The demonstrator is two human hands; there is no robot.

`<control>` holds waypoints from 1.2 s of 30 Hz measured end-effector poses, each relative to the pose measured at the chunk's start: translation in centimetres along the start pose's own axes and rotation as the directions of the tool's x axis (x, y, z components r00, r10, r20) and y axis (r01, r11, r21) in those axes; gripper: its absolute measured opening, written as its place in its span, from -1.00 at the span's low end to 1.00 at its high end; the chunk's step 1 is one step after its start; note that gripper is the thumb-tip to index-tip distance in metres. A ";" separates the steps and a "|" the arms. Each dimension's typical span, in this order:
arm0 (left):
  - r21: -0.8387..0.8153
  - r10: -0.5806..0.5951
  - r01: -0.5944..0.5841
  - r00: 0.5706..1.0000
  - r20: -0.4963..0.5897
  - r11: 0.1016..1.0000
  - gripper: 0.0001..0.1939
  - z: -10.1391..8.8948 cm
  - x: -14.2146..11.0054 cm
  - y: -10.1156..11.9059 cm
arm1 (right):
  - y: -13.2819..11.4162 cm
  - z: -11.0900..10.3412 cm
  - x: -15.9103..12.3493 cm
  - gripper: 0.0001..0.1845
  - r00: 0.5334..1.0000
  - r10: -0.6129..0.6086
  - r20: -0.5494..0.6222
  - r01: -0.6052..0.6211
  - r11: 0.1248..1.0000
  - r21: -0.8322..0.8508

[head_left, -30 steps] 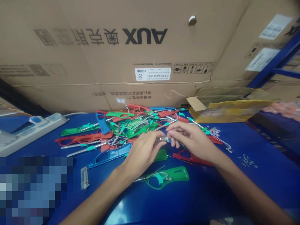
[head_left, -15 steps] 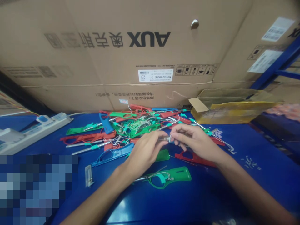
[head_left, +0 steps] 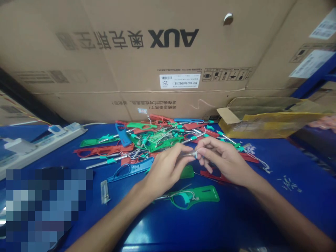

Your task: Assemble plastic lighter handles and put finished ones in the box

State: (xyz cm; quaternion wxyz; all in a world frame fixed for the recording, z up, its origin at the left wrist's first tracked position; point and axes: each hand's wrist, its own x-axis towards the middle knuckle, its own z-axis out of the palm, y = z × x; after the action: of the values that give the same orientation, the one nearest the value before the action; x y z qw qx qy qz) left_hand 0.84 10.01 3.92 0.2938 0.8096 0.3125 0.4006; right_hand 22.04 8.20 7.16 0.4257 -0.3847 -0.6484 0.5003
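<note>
Above the blue table, my left hand [head_left: 168, 166] pinches a small thin metal piece with a pale tip [head_left: 194, 154] between thumb and fingers. My right hand [head_left: 223, 159] closes its thumb and fingertips on the pale end of the same piece; its exact kind is too small to tell. Below them lies a green lighter shell [head_left: 208, 195] with a trigger ring, a wire and a metal rod. Behind the hands spreads a pile of red, green and blue lighter shells, such as a blue one [head_left: 141, 167] and a red one [head_left: 105, 151], with metal tubes and white wires.
A white power strip [head_left: 67, 134] lies at the left. An open cardboard box with yellow tape [head_left: 270, 126] stands at the back right, before a large carton [head_left: 118, 70]. Small white bits [head_left: 288, 183] are scattered at the right. A small clear packet [head_left: 105, 191] lies left.
The view has shifted slightly, so everything sits a little further right. Both hands keep their pinch on the small metal piece, with hardly any change in finger position.
</note>
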 end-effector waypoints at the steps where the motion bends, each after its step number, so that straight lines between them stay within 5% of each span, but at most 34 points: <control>1: -0.003 0.001 -0.001 1.000 -0.004 1.000 -0.85 0.1 0.0 0.0 | -0.1 0.0 -0.1 -0.75 1.000 -0.005 -0.002 0.005 1.000 -0.002; 14: 0.061 0.120 -0.118 0.993 -0.023 0.991 -0.90 -0.7 0.1 0.1 | -0.6 -0.3 -0.5 -0.81 0.995 -0.086 0.043 0.090 0.989 -0.113; 23: 0.112 0.173 -0.170 0.985 -0.018 0.979 -0.91 -0.7 0.2 -0.2 | -0.9 -0.7 -0.7 -0.78 0.997 -0.012 0.074 0.024 0.987 -0.162; 36: 0.267 0.360 -0.339 0.932 -0.035 0.902 -0.85 -1.9 0.9 0.6 | -0.5 -1.0 -0.6 -0.86 0.999 -0.040 0.032 0.042 0.996 -0.077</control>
State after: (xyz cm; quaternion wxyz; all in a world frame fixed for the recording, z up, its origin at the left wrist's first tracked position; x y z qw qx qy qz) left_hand -0.16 10.77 5.77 0.0967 0.8663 0.2232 0.4363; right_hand 23.09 7.85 7.68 0.4106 -0.3799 -0.6817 0.4715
